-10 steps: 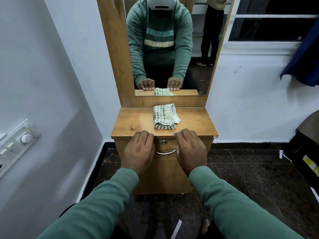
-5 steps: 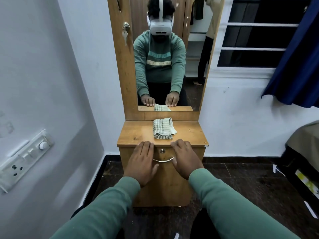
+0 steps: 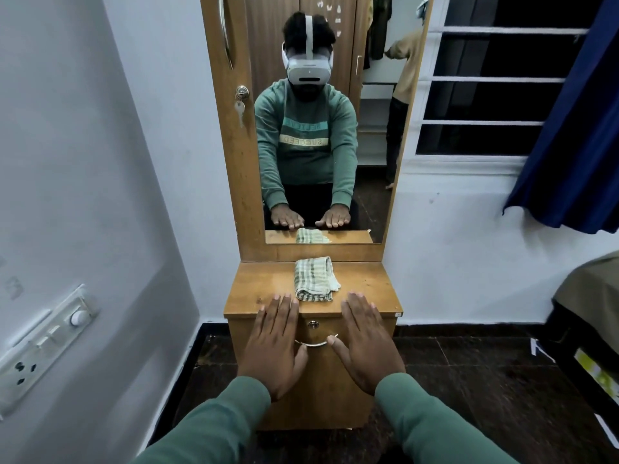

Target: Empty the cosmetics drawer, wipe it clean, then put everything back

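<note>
A small wooden dressing table (image 3: 365,286) stands against the white wall, its drawer (image 3: 318,373) closed, with a curved metal handle (image 3: 316,343) and a round lock (image 3: 313,324) on the front. A folded green-and-white checked cloth (image 3: 314,278) lies on the tabletop. My left hand (image 3: 274,339) and my right hand (image 3: 366,339) are held flat, palms down and fingers spread, in front of the drawer on either side of the handle. Neither hand holds anything. The drawer's contents are hidden.
A tall mirror (image 3: 321,128) in a wooden frame rises behind the tabletop and reflects a person. A switchboard (image 3: 40,346) sits on the left wall. A barred window (image 3: 495,92) and blue curtain (image 3: 576,128) are at right. The floor (image 3: 469,380) is dark tile.
The view has tilted up, showing more of the mirror. My hands have lifted off the table's front edge and flattened, fingers now spread beside the handle.
</note>
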A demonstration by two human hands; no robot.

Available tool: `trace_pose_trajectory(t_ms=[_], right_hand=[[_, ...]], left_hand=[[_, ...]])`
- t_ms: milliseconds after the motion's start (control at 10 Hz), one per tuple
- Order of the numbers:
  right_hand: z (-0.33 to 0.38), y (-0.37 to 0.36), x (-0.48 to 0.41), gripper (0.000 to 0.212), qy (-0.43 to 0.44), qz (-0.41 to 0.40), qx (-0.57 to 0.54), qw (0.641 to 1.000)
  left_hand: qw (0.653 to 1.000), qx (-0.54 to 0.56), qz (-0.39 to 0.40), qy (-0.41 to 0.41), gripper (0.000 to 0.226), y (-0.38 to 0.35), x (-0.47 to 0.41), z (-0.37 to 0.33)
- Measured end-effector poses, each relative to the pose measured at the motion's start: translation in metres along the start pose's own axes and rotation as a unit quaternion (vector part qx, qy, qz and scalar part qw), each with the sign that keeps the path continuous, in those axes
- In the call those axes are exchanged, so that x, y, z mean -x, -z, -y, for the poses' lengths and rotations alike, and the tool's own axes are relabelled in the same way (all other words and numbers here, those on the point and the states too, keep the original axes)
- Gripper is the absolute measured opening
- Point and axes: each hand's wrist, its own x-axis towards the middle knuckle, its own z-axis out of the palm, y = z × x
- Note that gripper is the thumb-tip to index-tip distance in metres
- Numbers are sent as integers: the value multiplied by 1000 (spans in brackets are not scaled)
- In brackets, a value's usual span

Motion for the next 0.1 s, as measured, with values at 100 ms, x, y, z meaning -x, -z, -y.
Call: trace_pose_trajectory(t_ms=[100], right_hand=[[0, -3, -13, 79, -14, -17, -30, 999]], left_hand=[[1000, 27, -5, 11, 84, -1, -9, 2]])
